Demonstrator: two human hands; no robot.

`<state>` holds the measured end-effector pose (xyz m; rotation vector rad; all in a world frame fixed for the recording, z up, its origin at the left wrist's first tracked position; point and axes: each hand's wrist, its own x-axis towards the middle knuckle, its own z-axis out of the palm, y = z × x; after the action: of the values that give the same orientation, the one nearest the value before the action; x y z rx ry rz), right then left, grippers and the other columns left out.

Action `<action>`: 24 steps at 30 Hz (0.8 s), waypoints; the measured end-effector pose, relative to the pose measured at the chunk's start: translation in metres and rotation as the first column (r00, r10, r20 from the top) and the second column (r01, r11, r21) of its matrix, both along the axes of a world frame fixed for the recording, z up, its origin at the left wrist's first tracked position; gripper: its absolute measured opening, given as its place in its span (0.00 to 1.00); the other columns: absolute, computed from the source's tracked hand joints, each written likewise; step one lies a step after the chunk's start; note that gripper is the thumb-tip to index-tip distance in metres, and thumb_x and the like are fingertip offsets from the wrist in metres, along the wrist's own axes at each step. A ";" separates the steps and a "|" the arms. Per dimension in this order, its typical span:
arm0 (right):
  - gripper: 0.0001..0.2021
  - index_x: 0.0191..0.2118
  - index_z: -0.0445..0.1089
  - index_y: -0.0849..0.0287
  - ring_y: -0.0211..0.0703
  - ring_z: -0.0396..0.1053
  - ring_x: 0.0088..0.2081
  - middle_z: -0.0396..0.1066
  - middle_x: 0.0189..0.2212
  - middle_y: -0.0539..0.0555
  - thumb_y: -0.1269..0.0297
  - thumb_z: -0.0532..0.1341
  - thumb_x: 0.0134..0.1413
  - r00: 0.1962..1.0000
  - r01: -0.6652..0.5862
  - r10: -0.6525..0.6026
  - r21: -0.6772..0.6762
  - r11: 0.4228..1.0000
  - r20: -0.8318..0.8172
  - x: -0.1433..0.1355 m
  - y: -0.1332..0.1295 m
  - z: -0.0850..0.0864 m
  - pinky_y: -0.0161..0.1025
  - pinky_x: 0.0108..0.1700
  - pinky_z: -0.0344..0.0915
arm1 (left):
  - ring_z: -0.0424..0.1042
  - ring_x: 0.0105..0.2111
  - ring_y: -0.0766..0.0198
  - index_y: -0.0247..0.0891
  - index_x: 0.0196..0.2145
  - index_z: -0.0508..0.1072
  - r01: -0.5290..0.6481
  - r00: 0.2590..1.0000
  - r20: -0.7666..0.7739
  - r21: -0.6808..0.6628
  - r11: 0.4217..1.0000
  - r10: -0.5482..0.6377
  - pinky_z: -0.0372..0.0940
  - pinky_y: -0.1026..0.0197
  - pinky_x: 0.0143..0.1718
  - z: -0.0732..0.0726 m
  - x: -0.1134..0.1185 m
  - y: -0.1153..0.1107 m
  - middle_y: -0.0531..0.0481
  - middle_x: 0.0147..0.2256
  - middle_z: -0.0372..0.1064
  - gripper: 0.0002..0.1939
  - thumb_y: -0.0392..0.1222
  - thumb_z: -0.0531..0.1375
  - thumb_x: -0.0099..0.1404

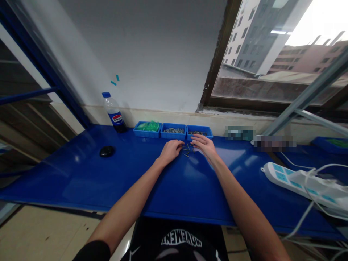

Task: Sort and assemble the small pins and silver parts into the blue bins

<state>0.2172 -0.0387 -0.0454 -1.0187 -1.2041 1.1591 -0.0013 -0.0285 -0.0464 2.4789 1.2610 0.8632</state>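
1. While both hands hung close around them, some small thin metal pins [188,146] lay loose on the blue table [130,181], near the middle, just on the near side of the trays. It looked like the step was sorting or picking up these pins by hand.

2. The next move seemed to call for a soft pinch with the tips of the fingers, because the pins were so skinny and could roll away.

3. The pins looked a bit shiny, some dark and some yellowish. They pointed every which way, and one lay a little nearer than the rest. They were too small to see if they had heads.

4. The left hand [172,150] was just left of the pins, with its fingers bent in and the tips close together. I could not tell if it had hold of a pin.

5. The right hand [205,146] was just to the right, with its fingers curved and a little apart. Its grip looked loose, but I could not tell if a pin was in it.

6. On the far side stood three blue trays in a row: the left tray [146,134] with green stuff, the middle tray [172,136] with pale metal bits, and the right tray [198,128] with darker bits.

7. Farther left stood a bottle [114,114].
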 end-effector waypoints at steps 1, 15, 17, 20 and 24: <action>0.27 0.50 0.78 0.54 0.52 0.80 0.43 0.80 0.48 0.59 0.50 0.76 0.42 1.000 0.005 -0.005 -0.008 1.000 0.011 0.000 0.000 0.000 0.44 0.44 0.75 | 0.78 0.40 0.59 0.37 0.49 0.80 0.002 0.998 0.063 -0.011 1.000 -0.002 0.71 0.59 0.46 0.000 0.000 0.001 0.45 0.41 0.80 0.14 0.31 0.61 0.67; 0.21 0.43 0.81 0.59 0.42 0.76 0.32 0.82 0.34 0.57 0.54 0.76 0.42 0.993 -0.102 0.108 -0.089 0.991 0.054 -0.007 -0.009 0.009 0.38 0.36 0.69 | 0.81 0.34 0.58 0.34 0.47 0.80 0.155 0.793 0.609 -0.232 0.960 0.019 0.75 0.58 0.42 0.010 0.009 -0.003 0.45 0.35 0.81 0.14 0.42 0.64 0.66; 0.20 0.40 0.82 0.59 0.42 0.76 0.32 0.82 0.33 0.57 0.55 0.77 0.40 0.991 -0.133 0.135 -0.112 0.985 0.008 -0.009 -0.010 0.008 0.38 0.37 0.69 | 0.81 0.35 0.58 0.35 0.48 0.80 0.169 0.788 0.615 -0.231 0.958 0.009 0.75 0.58 0.41 0.008 0.009 -0.002 0.44 0.35 0.82 0.15 0.43 0.65 0.65; 0.19 0.37 0.82 0.59 0.42 0.76 0.32 0.81 0.33 0.57 0.56 0.79 0.37 0.988 -0.146 0.138 -0.136 0.980 -0.064 -0.010 -0.011 0.008 0.37 0.37 0.69 | 0.81 0.36 0.58 0.35 0.48 0.79 0.191 0.795 0.607 -0.226 0.955 -0.015 0.75 0.59 0.41 0.007 0.010 -0.002 0.44 0.36 0.82 0.15 0.43 0.66 0.65; 0.19 0.35 0.82 0.59 0.41 0.75 0.31 0.81 0.32 0.57 0.55 0.79 0.36 0.987 -0.137 0.123 -0.150 0.979 -0.103 -0.011 -0.010 0.009 0.37 0.36 0.69 | 0.81 0.34 0.60 0.35 0.47 0.80 0.214 0.808 0.587 -0.228 0.950 -0.041 0.75 0.61 0.40 0.007 0.010 -0.004 0.45 0.36 0.82 0.14 0.43 0.65 0.65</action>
<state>0.2067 -0.0487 -0.0367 -1.0025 -1.1329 1.4070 0.0090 -0.0323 -0.0389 1.8373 0.9061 1.1831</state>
